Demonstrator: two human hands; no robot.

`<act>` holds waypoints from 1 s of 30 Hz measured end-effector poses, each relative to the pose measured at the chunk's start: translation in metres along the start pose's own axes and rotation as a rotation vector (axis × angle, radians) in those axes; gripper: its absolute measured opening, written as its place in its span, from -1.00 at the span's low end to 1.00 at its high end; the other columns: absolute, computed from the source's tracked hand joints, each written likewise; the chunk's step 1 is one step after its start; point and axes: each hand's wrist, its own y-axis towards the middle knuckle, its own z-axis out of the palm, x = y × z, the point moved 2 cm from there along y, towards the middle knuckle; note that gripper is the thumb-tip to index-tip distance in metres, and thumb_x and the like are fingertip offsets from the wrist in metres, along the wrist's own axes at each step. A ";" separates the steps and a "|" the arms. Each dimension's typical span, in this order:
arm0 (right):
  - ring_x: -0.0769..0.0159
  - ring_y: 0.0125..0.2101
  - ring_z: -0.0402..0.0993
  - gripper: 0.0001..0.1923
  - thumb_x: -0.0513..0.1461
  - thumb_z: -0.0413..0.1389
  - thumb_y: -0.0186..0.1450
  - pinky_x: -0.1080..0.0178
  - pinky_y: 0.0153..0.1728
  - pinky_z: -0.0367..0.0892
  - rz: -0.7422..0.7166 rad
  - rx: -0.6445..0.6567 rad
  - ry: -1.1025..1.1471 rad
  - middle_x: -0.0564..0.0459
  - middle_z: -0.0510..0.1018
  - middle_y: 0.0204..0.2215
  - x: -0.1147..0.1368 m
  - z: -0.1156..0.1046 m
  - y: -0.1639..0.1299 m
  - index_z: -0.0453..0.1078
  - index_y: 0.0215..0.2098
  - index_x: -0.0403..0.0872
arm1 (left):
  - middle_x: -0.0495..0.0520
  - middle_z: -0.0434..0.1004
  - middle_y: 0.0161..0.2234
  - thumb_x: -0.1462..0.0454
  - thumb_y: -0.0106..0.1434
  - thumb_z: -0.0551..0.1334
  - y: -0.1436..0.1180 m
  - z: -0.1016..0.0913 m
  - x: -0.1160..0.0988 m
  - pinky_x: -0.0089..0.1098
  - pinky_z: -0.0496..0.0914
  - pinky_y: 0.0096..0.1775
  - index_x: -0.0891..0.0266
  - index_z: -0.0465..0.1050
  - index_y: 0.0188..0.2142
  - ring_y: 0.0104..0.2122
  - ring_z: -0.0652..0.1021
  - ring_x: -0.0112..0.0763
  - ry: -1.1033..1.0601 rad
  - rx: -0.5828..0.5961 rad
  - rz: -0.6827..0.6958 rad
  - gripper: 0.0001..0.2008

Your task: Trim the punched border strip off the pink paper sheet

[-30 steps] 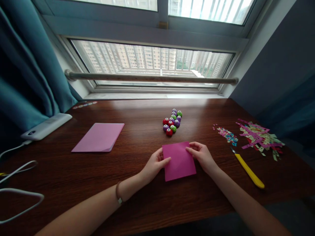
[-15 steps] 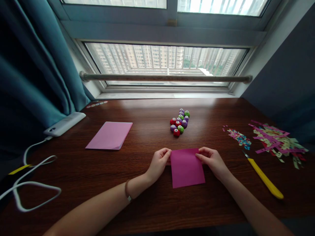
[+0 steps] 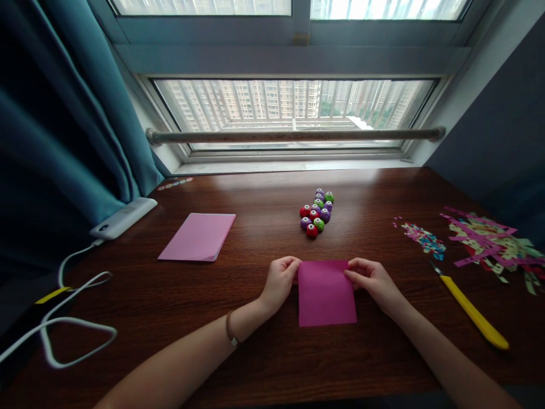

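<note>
Magenta paper square (image 3: pixel 326 292), flat, creased.

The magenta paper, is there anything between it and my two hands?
Nothing visible. The left hand and right hand both already grip the far corners of the magenta paper, which lies on the table.

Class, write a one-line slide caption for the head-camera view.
Left hand and right hand pinch the top corners of a magenta paper sheet on a wooden desk.

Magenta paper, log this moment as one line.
left hand: pinches magenta paper left top corner | right hand: pinches right top corner | paper flat on table
</note>
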 end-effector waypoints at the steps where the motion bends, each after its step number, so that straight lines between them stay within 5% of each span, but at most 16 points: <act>1: 0.40 -0.54 0.34 -0.55 -0.05 0.31 -0.12 0.35 -0.54 0.32 0.001 -0.003 0.001 0.06 0.44 -0.54 0.000 0.000 0.000 0.31 -0.40 -0.16 | -0.02 0.40 -0.57 0.13 0.07 0.22 0.000 0.000 0.000 -0.46 0.35 -0.48 0.32 0.36 -0.50 -0.56 0.43 -0.49 -0.001 0.002 -0.003 -0.74; 30: 0.41 -0.51 0.35 -0.59 -0.07 0.30 -0.09 0.37 -0.54 0.34 -0.007 0.013 0.016 0.06 0.43 -0.51 -0.005 -0.002 0.004 0.33 -0.42 -0.18 | -0.02 0.43 -0.57 0.18 0.04 0.19 -0.001 0.002 -0.006 -0.49 0.35 -0.56 0.31 0.32 -0.47 -0.58 0.46 -0.47 0.013 -0.030 -0.012 -0.80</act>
